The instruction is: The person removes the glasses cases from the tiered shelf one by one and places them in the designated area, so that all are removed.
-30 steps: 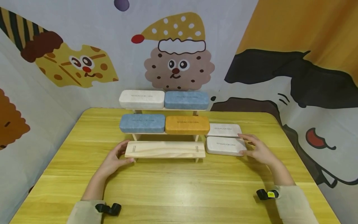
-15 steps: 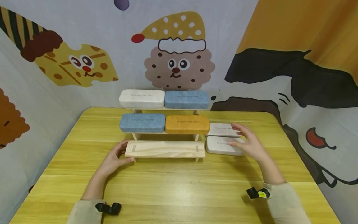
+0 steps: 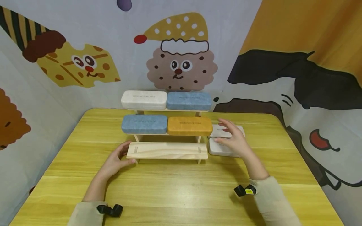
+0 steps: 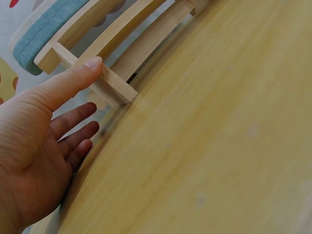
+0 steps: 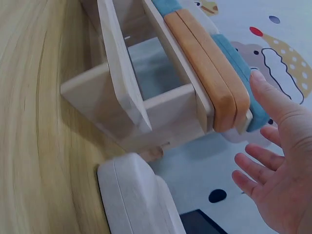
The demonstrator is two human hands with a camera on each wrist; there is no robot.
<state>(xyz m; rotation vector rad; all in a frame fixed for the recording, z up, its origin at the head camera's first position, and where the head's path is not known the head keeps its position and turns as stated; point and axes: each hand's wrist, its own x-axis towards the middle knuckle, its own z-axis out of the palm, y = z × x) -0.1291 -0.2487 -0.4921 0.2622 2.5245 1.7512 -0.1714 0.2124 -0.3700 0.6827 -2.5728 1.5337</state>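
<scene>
A three-step wooden rack (image 3: 167,150) stands on the table. My left hand (image 3: 114,160) holds its left end, thumb on the front of the leg, as the left wrist view shows; the index finger is hidden. On the top step sit a white glasses case (image 3: 144,99) and a blue one; the middle step bears a blue case (image 3: 144,124) and an orange case (image 3: 189,126). The lowest step is bare. My right hand (image 3: 234,138), fingers spread and holding nothing, hovers over two white cases (image 3: 219,151) lying right of the rack, fingertips near the orange case (image 5: 207,68).
The yellow wood-grain table (image 3: 169,191) reaches forward to a cartoon-printed cloth (image 3: 107,18) close behind the rack. A black camera is strapped at each sleeve.
My right hand has let go of the white cases' right ends and moved left above them toward the orange case. The left hand stays at the rack.
</scene>
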